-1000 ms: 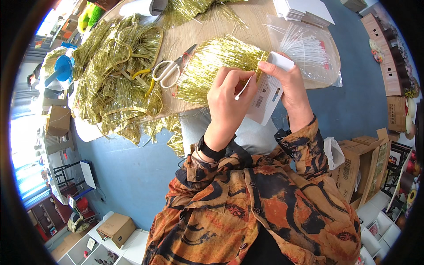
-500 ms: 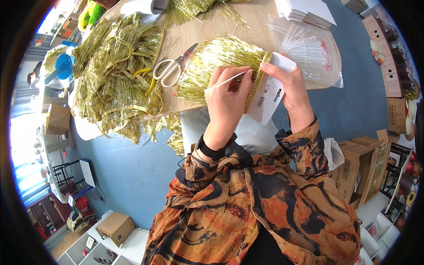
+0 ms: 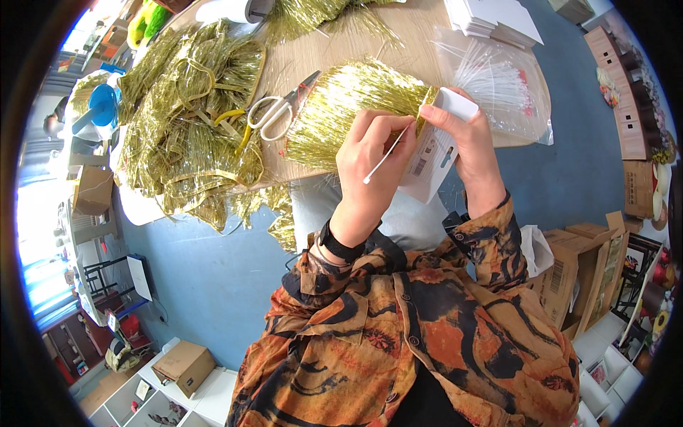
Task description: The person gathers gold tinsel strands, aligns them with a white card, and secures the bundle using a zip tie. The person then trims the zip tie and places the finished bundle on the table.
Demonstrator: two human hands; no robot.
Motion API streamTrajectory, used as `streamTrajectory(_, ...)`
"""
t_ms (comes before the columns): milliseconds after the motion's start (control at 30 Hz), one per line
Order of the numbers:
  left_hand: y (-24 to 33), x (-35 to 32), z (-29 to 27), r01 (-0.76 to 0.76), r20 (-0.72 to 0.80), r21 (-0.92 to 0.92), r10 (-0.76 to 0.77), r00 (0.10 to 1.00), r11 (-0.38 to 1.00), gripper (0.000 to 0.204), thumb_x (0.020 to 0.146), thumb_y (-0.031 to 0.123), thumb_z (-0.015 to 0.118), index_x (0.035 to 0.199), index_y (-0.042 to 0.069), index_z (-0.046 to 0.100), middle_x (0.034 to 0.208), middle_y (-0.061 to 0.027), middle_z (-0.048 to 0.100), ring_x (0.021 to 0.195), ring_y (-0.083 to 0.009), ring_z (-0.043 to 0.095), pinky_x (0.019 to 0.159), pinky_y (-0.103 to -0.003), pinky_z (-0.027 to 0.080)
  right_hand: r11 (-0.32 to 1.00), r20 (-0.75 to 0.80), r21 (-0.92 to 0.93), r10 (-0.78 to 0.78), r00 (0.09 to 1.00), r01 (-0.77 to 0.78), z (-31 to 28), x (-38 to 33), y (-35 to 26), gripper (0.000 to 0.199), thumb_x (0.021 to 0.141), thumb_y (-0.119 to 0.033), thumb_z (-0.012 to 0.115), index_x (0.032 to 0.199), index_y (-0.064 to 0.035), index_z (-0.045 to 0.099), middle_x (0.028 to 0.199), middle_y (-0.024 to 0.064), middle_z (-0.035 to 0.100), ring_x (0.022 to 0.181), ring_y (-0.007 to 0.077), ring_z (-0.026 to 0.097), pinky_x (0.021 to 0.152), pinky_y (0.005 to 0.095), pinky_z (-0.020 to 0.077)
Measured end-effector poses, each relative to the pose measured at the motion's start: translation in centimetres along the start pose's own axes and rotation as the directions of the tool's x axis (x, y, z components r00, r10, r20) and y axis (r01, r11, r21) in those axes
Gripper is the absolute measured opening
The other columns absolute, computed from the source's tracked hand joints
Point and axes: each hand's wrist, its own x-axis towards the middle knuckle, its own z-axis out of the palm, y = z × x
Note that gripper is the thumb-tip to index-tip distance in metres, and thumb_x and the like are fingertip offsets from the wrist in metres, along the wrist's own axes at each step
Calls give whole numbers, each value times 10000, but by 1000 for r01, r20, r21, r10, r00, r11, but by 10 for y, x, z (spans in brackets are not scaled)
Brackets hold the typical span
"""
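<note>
A white cardboard hang card [image 3: 447, 108] with a slotted hole is gripped by my right hand [image 3: 471, 139], thumb on its face. Against the card's left edge lies the gold band of a tinsel fringe [image 3: 348, 99], its strands spreading left over the table. My left hand [image 3: 371, 160] pinches a thin white plastic tie [image 3: 386, 156] between thumb and forefinger at the band. One end of the tie, with a small knob, sticks out toward me; its other end is hidden at the fingertips.
Left of the fringe lie white-handled scissors [image 3: 270, 117] and a yellow-handled tool [image 3: 244, 135]. A heap of gold tinsel [image 3: 188, 107] covers the table's left side. At right are a clear bag of white ties [image 3: 494, 82] and stacked white cards [image 3: 492, 20].
The tie has swung from pointing left to pointing down toward me. My left fingertips have shifted slightly right along the card's edge. My right hand stays nearly still.
</note>
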Motion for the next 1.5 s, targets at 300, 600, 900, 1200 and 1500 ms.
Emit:
streamTrajectory(300,1,2,-3,41,10,15,-41,999,999,125,840,23,815,910,31,712,894,-73,689,698,-153,684,608,-274,559,1000,-4,-12,23,1000,-23,-1,-1,-1,341,840,-105,846,1116,-24,663,1023,22,706,937,94,644,862,264,511)
streamTrajectory(600,-1,2,-1,41,-26,-7,-42,999,999,150,827,36,820,877,51,679,838,-59,642,650,-183,690,575,-299,562,999,-24,18,28,999,-27,1,0,1,358,834,-81,848,1138,-21,668,1042,27,708,954,100,650,875,265,512)
streamTrajectory(900,1,1,-3,84,20,-13,-84,996,996,160,829,53,820,882,57,669,814,-58,613,643,-189,677,574,-314,554,1000,-48,13,23,999,-22,3,-1,0,365,835,-78,846,1145,-14,665,1043,27,701,951,101,648,877,266,508)
streamTrajectory(1200,6,2,-8,145,64,49,-148,987,988,132,826,32,817,878,30,696,839,-78,648,658,-182,675,602,-292,557,1000,-46,17,27,999,-27,3,-2,1,362,837,-76,844,1144,-12,663,1035,26,702,941,100,650,874,264,510)
streamTrajectory(1500,5,6,-7,172,19,-65,-171,985,983,122,869,89,810,893,49,698,834,-66,636,609,-183,676,564,-309,550,999,-32,23,24,999,-23,3,-2,3,363,841,-71,841,1151,-7,663,1039,33,708,940,102,656,874,266,513)
